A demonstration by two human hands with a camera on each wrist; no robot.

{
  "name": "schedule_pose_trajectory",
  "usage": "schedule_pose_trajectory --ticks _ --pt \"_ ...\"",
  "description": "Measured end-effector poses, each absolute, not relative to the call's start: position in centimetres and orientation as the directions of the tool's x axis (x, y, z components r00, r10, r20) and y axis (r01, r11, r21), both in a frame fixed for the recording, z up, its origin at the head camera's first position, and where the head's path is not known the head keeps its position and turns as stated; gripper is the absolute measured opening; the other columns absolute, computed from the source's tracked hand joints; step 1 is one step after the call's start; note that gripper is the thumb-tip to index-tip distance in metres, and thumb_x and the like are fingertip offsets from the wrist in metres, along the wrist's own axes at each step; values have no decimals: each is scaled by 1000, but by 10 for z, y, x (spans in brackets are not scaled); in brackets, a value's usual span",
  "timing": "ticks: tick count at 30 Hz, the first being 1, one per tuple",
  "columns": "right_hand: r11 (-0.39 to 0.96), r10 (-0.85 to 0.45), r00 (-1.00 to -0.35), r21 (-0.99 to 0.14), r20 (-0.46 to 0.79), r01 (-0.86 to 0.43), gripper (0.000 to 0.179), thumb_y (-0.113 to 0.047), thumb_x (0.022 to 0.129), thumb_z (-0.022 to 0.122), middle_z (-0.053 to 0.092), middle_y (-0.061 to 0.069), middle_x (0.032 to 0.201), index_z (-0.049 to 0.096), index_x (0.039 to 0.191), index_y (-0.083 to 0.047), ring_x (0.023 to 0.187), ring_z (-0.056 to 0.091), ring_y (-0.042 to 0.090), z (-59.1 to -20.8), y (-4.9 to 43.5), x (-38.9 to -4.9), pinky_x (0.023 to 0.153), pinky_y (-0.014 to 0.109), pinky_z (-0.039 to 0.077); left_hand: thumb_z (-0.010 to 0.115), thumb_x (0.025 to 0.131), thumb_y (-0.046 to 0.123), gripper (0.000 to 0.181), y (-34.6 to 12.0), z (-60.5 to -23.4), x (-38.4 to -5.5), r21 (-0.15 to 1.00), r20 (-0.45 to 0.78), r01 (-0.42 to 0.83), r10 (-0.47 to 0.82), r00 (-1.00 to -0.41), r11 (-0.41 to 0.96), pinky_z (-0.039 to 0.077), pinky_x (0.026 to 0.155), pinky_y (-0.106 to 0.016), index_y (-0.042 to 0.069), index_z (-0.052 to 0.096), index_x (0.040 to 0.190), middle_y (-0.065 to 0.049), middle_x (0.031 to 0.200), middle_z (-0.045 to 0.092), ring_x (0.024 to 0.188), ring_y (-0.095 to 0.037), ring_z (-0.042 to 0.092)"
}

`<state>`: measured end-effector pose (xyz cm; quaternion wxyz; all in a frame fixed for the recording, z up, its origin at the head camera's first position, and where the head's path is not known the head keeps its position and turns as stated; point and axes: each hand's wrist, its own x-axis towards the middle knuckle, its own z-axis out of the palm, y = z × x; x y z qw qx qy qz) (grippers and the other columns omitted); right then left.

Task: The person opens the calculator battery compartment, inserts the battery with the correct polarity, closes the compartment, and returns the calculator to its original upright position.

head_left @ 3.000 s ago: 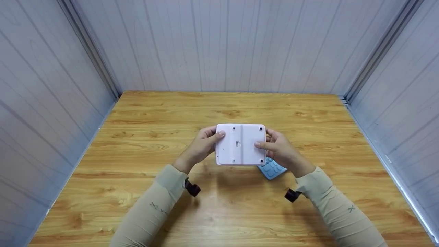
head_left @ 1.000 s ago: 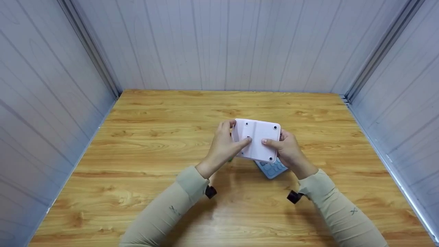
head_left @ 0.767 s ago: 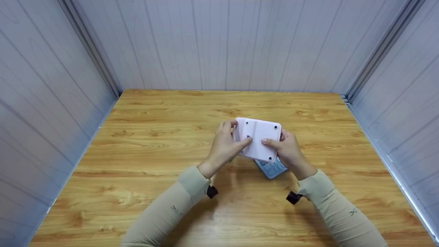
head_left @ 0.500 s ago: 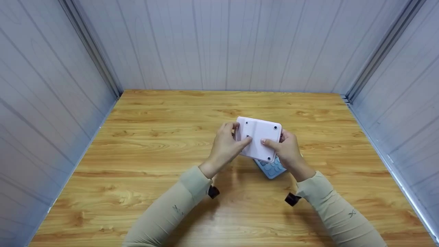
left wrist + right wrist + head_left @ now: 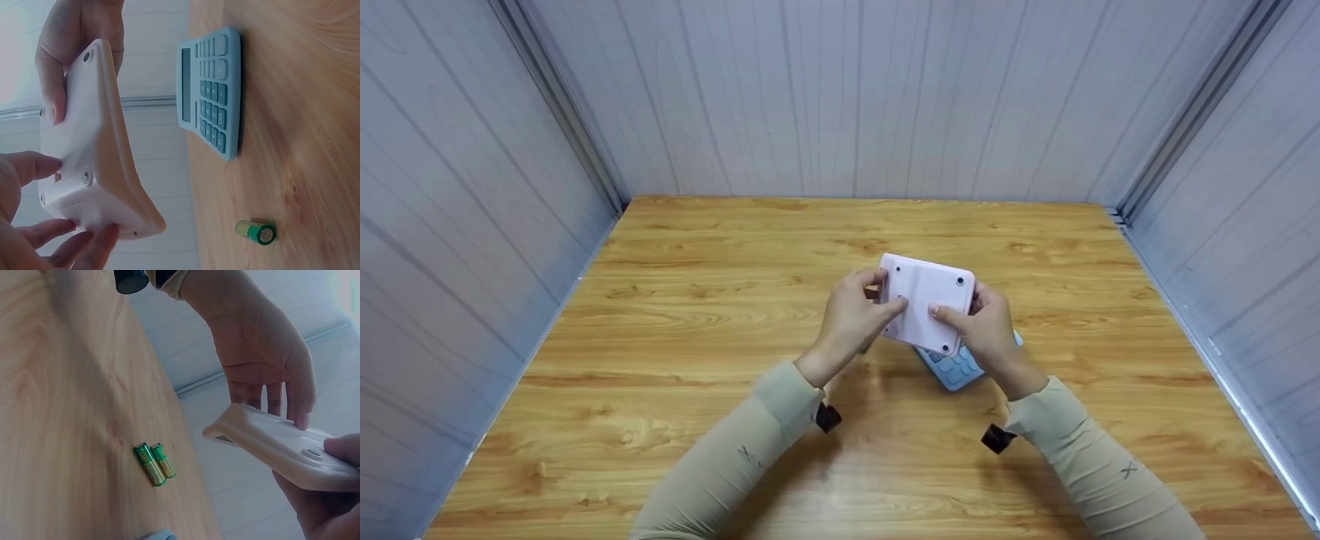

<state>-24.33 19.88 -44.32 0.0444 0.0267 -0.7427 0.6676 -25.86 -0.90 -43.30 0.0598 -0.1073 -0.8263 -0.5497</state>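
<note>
Held off the table is a white calculator [image 5: 934,289], its back turned up, with small dark feet and a ridge across it. My right hand [image 5: 988,326] grips its right side, thumb flat on the back. My left hand [image 5: 847,319] pinches the other end, the thumb at the small battery cover catch and the fingertips on the end wall, as the left wrist view shows. Its key side is hidden. Two green batteries [image 5: 151,467] lie side by side on the table in the right wrist view; my left hand mostly hides them in the head view.
A blue calculator [image 5: 952,371] lies keys up on the wooden table [image 5: 720,300], below the white one and partly behind my right hand. Pale panel walls [image 5: 840,97] close off the back and both sides. A small black camera [image 5: 828,418] hangs at my left wrist.
Over three seconds the white calculator has shifted right and tilted; my left hand has moved right, its thumb from the edge to the catch. Lately the left hand has shifted slightly.
</note>
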Motion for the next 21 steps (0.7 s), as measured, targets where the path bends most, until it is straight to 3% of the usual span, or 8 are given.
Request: schedule_pose_trajectory --ticks 8,16,21 --pt "110 17 -992 -986 124 -121 44 6 95 76 75 28 125 62 137 11 102 79 18 -445 198 -243 84 32 67 84 90 6 37 -9 -432 -258 890 256 277 106 -961 363 67 78 -28 -5 77 125 -22 117 79 96 -28 81" --pt "53 29 -992 -991 125 -123 44 10 92 76 78 18 112 61 133 13 95 79 13 -447 195 -243 81 31 68 80 89 4 31 -10 -434 -258 873 293 311 107 -950 376 67 75 -27 -3 80 119 -19 108 82 90 -25 82" --pt "90 9 -991 -987 132 -130 45 7 95 76 76 22 119 60 137 12 99 78 14 -447 196 -243 84 32 68 80 89 4 32 -11 -435 -259 869 304 324 112 -946 374 67 74 -25 -4 80 119 -19 107 82 89 -23 81"
